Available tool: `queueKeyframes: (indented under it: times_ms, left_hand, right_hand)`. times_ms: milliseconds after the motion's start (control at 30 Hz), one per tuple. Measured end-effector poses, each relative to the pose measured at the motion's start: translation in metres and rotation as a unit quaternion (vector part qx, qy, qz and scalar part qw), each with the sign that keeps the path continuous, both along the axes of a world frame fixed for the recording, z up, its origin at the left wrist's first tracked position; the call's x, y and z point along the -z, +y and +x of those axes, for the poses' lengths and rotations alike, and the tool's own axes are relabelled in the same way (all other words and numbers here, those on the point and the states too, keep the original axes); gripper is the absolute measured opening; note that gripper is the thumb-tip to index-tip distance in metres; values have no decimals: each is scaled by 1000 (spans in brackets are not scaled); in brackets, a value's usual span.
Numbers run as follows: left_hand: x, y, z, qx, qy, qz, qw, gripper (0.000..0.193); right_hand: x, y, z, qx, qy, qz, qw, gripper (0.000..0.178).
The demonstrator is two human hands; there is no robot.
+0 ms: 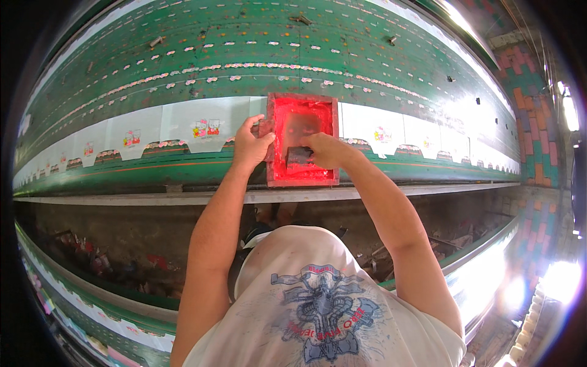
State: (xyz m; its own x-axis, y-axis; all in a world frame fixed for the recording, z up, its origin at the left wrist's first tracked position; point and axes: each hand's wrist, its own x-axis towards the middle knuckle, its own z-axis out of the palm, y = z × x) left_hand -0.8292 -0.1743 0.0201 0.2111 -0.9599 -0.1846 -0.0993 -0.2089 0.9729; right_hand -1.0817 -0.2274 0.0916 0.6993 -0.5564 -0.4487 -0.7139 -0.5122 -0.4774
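Observation:
A screen printing frame (304, 181) with a red-smeared wooden border and wet red ink inside lies across a row of white pieces with printed cartoon figures (206, 128). My left hand (249, 145) is closed on a block at the frame's left side. Inside the frame, my right hand (325, 151) grips a dark squeegee (298, 158), low on the mesh near the front. Its fingertips curl over the tool and partly hide it. Through the mesh's paler middle, faint shapes show.
A long green printing table (202, 67) stretches left and right, with rows of small printed marks and a few small dark clips. Its pale front rail (153, 199) runs before me. Behind me stands another green table (116, 306) with white pieces; scraps litter the floor between.

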Motion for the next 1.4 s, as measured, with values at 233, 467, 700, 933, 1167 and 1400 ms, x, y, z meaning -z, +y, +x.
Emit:
queueKeyframes:
  times_ms: [233, 467, 700, 933, 1167, 1400]
  left_hand:
    - [7, -2, 2, 3, -7, -9, 1000, 66]
    - [5, 0, 1, 4, -1, -8, 1000, 67]
    - [-23, 1, -4, 2, 18, 38, 999, 66]
    - [-6, 3, -1, 3, -32, 27, 999, 65]
    - [-13, 4, 1, 4, 9, 4, 1000, 62]
    - [4, 7, -1, 6, -17, -54, 998, 65]
  right_hand:
    - [0, -11, 1, 46, -7, 89, 995, 42]
    - [-14, -54, -9, 42, -32, 134, 990, 45]
    - [-9, -74, 6, 79, -133, -227, 961, 45]
    - [-3, -25, 14, 94, -45, -226, 969, 62]
    - [3, 45, 2, 44, -67, -283, 956, 51]
    - [6, 108, 0, 55, -101, -296, 948, 44]
